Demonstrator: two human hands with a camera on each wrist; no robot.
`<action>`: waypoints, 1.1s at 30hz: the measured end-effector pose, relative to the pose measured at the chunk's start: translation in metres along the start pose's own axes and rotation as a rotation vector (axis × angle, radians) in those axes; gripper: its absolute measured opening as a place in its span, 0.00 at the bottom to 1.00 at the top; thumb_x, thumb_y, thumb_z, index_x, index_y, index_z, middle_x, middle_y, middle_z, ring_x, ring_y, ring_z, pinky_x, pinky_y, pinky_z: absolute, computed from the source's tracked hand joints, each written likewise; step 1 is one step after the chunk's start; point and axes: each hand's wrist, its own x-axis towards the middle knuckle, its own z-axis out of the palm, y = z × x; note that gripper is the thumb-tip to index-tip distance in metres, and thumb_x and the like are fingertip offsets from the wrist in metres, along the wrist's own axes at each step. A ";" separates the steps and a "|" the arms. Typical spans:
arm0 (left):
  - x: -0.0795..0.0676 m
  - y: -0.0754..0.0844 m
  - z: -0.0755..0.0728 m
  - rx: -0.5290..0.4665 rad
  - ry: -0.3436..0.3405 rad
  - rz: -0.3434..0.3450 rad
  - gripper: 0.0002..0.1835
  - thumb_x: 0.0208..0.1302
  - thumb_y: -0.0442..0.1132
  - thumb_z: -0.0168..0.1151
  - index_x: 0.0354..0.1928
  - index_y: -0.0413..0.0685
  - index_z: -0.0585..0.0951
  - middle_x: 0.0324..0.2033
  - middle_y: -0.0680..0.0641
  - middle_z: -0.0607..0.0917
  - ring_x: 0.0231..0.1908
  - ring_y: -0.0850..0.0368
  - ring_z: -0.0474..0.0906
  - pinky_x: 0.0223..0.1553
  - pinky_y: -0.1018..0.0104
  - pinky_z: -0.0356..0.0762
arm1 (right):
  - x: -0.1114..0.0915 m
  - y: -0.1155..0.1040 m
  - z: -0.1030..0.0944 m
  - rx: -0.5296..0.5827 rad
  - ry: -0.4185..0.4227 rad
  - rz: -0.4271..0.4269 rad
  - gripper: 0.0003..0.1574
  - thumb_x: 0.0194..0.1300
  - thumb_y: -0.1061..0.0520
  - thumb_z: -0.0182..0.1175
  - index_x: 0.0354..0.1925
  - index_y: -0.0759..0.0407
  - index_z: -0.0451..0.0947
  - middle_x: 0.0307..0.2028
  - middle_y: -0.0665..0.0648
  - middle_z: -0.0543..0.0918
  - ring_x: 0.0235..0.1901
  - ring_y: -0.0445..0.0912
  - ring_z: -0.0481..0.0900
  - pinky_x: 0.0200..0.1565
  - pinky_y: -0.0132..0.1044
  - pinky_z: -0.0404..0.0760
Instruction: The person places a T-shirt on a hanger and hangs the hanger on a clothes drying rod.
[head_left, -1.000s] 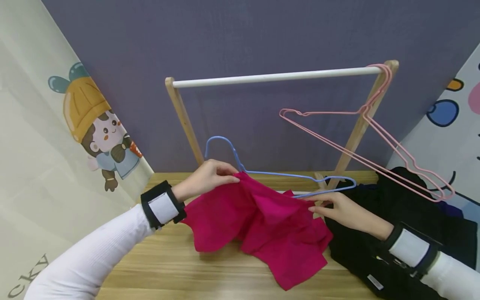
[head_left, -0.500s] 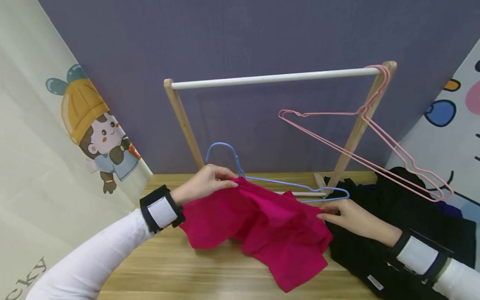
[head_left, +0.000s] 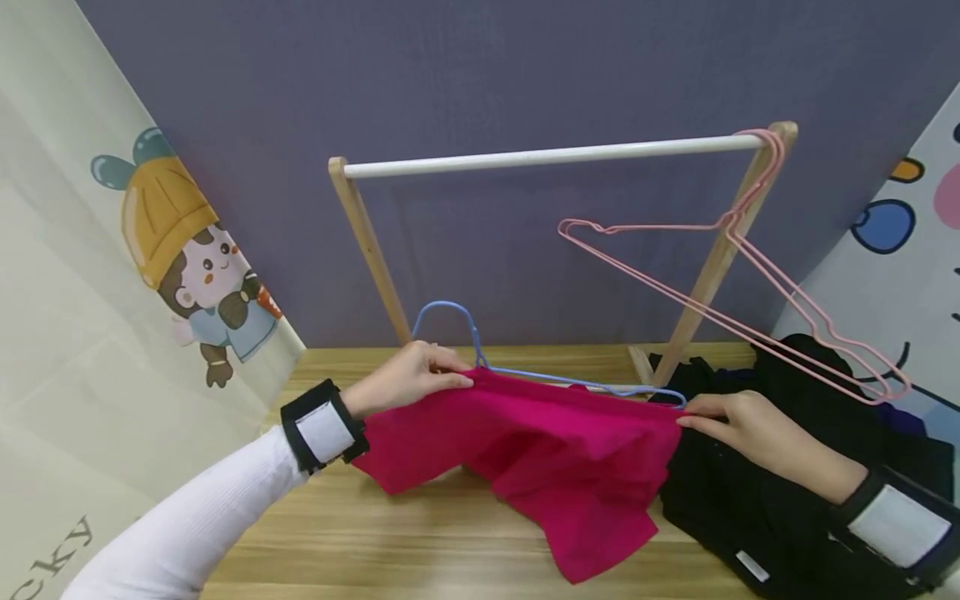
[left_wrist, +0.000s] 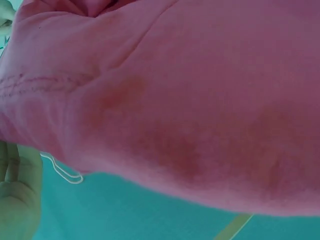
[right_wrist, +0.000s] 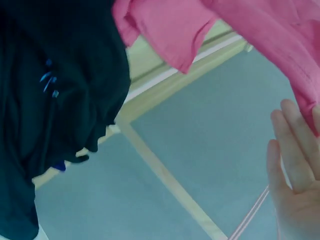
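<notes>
A bright pink garment (head_left: 525, 442) hangs between my two hands, its upper edge along a blue clothes hanger (head_left: 540, 378). My left hand (head_left: 411, 379) pinches that edge near the hanger's hook, thumb in front. At the hanger's right end, my right hand (head_left: 757, 433) pinches the garment's corner between thumb and fingers. The hanger's left arm is hidden behind my left hand and the cloth. Pink cloth (left_wrist: 175, 110) fills most of the left wrist view. In the right wrist view, the fingers (right_wrist: 295, 150) of my right hand are at the cloth's tip.
Behind the garment stands a wooden rack with a white rail (head_left: 555, 156). Pink hangers (head_left: 675, 292) hang at its right end. Dark clothes (head_left: 795, 492) lie piled on the right of the wooden table (head_left: 360, 550). A grey panel (head_left: 487, 75) rises at the back.
My right hand has moved right along the garment's upper edge to the hanger's end, drawing the edge straighter. The blue hanger has sunk lower, and my left hand has dropped slightly.
</notes>
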 end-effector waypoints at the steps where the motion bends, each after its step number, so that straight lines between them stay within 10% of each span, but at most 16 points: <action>1: -0.002 0.000 0.000 0.006 0.000 -0.002 0.08 0.53 0.38 0.61 0.37 0.48 0.82 0.34 0.48 0.83 0.34 0.62 0.74 0.32 0.63 0.73 | 0.000 0.000 -0.002 -0.025 0.010 -0.012 0.10 0.46 0.63 0.63 0.29 0.51 0.78 0.24 0.45 0.81 0.22 0.31 0.70 0.19 0.31 0.75; 15: -0.007 -0.002 0.010 0.036 0.034 0.023 0.09 0.53 0.38 0.61 0.37 0.46 0.82 0.32 0.48 0.84 0.38 0.57 0.73 0.54 0.51 0.60 | 0.032 -0.016 -0.025 -0.124 0.040 -0.062 0.14 0.43 0.65 0.64 0.30 0.51 0.76 0.25 0.47 0.81 0.22 0.32 0.72 0.21 0.34 0.78; 22: 0.000 0.002 0.018 0.010 0.051 0.058 0.07 0.53 0.37 0.62 0.35 0.46 0.82 0.20 0.53 0.78 0.21 0.63 0.62 0.22 0.68 0.64 | 0.047 -0.028 -0.025 -0.033 -0.023 -0.031 0.15 0.47 0.66 0.62 0.34 0.52 0.74 0.27 0.45 0.79 0.24 0.34 0.73 0.25 0.35 0.80; 33: 0.006 0.010 0.023 0.098 0.117 0.092 0.06 0.51 0.35 0.62 0.33 0.45 0.83 0.23 0.52 0.81 0.22 0.66 0.67 0.26 0.68 0.68 | 0.071 -0.044 -0.022 0.049 -0.050 -0.030 0.13 0.49 0.68 0.61 0.32 0.52 0.73 0.28 0.49 0.80 0.28 0.37 0.76 0.27 0.37 0.81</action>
